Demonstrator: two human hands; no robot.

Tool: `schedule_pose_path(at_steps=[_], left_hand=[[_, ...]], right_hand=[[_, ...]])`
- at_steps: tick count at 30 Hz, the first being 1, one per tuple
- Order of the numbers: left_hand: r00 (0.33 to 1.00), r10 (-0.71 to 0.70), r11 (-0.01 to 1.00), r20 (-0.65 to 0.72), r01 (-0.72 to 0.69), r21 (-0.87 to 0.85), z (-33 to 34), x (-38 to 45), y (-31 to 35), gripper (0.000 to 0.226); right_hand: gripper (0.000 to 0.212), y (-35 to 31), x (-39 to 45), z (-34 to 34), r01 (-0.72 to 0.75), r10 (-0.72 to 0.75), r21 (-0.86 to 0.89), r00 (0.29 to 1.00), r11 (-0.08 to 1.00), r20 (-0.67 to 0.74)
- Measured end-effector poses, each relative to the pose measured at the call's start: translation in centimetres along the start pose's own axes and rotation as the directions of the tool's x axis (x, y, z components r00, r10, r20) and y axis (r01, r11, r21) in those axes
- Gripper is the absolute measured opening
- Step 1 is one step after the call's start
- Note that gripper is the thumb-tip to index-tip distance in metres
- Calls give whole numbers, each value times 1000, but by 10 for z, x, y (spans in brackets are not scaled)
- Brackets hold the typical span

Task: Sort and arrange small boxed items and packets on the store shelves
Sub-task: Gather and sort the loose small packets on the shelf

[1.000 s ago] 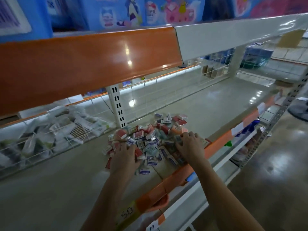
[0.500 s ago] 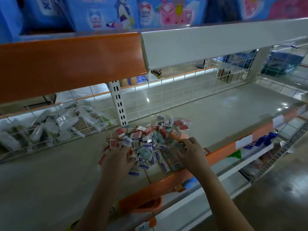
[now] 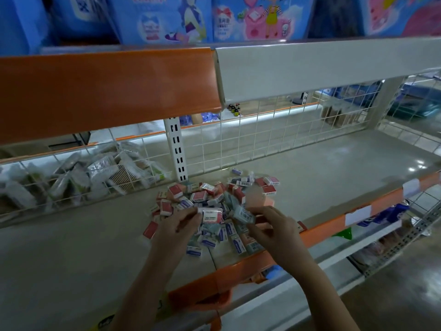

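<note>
A loose pile of several small boxes (image 3: 214,199), red-and-white and blue-and-white, lies on the grey shelf (image 3: 322,177) near its front edge. My left hand (image 3: 177,229) pinches a white box with a pink band (image 3: 212,215), lifted just above the pile. My right hand (image 3: 274,231) pinches a pale box with a barcode (image 3: 244,215) beside it. Both forearms reach in from below.
A wire grid (image 3: 250,142) backs the shelf. Clear packets (image 3: 95,173) are heaped behind the grid at left. An orange and white upper shelf front (image 3: 107,91) overhangs, with blue packages above. Orange price rail (image 3: 334,230) runs along the shelf front; lower shelves and floor lie right.
Both hands were pressed down into the pile; now each has lifted out one small box between its fingers. The camera has moved closer and slightly left.
</note>
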State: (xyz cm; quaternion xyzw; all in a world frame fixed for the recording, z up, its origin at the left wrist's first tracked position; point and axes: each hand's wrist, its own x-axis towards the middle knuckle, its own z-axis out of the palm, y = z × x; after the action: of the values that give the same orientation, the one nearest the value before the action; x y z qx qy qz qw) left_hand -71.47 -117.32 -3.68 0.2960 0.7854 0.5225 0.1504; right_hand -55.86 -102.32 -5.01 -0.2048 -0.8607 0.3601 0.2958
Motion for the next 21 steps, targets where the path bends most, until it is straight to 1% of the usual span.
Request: schedule_pose_path(at_steps=[3, 6, 9, 11, 14, 16, 18, 21], left_hand=[[998, -19, 988, 53, 27, -154, 5, -5, 0, 18], [994, -18, 966, 104, 44, -255, 8, -8, 3, 23], [991, -33, 947, 127, 71, -313, 11, -8, 6, 25], [988, -31, 942, 154, 80, -325, 11, -9, 8, 24], [975, -16, 928, 221, 97, -359, 11, -9, 13, 22], [958, 4, 936, 287, 98, -339, 9, -8, 16, 28], [939, 27, 948, 344, 85, -307, 9, -7, 18, 30], [934, 53, 965, 354, 44, -260, 10, -6, 22, 32]], right_hand=[[27, -3, -5, -2, -33, 30, 90, 999, 995, 34], [19, -9, -6, -2, -36, 28, 156, 998, 987, 53], [24, -11, -6, -2, -70, 59, 215, 997, 974, 57], [27, -13, -5, -2, -119, 105, 260, 992, 958, 70], [24, -16, -4, -4, -183, 163, 364, 983, 913, 86], [24, -17, -4, -6, -206, 188, 434, 979, 877, 84], [24, -19, -4, -8, -239, 219, 519, 971, 821, 100], [27, -18, -3, -13, -306, 256, 626, 951, 717, 173]])
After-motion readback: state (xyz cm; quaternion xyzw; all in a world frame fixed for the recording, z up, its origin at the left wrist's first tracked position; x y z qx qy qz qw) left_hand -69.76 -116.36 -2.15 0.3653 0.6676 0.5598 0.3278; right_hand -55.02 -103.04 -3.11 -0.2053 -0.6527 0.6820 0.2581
